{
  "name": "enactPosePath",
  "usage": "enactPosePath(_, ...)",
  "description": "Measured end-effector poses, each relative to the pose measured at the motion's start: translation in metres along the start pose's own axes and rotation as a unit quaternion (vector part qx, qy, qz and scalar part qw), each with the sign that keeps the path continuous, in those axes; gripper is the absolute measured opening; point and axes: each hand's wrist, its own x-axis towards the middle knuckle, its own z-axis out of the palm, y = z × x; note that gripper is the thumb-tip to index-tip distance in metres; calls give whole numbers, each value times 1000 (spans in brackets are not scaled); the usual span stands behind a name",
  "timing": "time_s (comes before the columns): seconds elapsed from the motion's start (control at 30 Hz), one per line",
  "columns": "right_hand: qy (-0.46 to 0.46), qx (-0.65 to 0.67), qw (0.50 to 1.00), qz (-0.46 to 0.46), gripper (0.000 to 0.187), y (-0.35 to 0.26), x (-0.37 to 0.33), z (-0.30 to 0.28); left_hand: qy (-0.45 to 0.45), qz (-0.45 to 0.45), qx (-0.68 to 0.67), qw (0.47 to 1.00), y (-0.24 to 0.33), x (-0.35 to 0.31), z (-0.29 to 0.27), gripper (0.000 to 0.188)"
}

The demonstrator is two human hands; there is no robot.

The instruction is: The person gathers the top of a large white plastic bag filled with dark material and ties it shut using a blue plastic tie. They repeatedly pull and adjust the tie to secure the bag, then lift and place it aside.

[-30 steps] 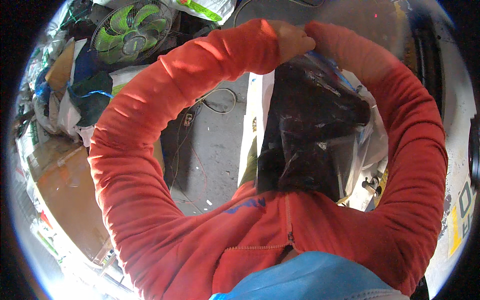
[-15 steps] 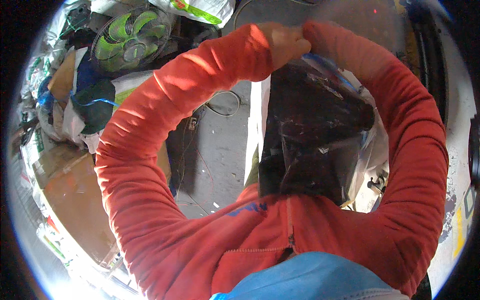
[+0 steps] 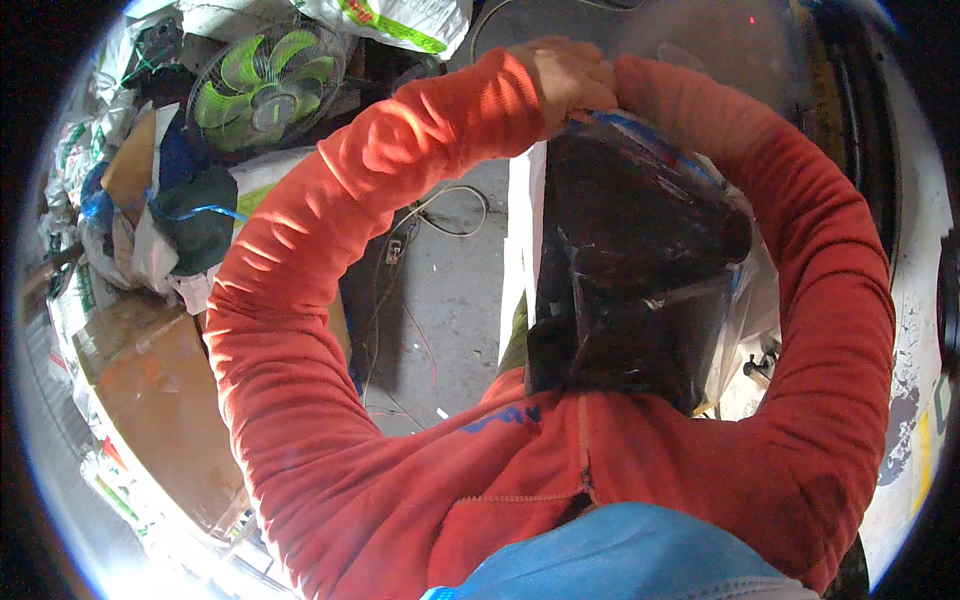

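In front of my chest stands a clear plastic bag (image 3: 735, 300) around something black (image 3: 640, 250), whose kind I cannot make out. A blue strip (image 3: 632, 124) runs along the bag's far upper edge. My left hand (image 3: 570, 78) is at that edge with its fingers bent and closed, apparently on the plastic bag. My right arm (image 3: 835, 230) curves around the bag's right side, its red sleeve ending close to the left hand. The fingers of my right hand are hidden and smeared there.
A fan (image 3: 265, 90) with green blades lies at the far left, near a white printed sack (image 3: 400, 22). A cardboard box (image 3: 165, 410) stands to the left. A cable (image 3: 465, 210) and thin wires lie on the grey floor (image 3: 455, 290). A dark rail (image 3: 860, 130) runs along the right.
My left hand has turned slightly, with its fingers now bent down nearer the blue strip. The right sleeve's end has shifted a little. The view has moved slightly.
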Motion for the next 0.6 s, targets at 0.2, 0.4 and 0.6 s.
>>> enactPosePath(0.2,16,14,1000,-10,25,-2,10,4,-54,-57,66,995,13,-4,-7,12)
enactPosePath(0.4,13,16,1000,-10,25,-5,2,2,-26,-226,-64,972,29,0,-6,7)
enactPosePath(0.6,8,14,1000,-5,24,-11,-13,-3,-121,-144,184,965,49,-1,-17,12)
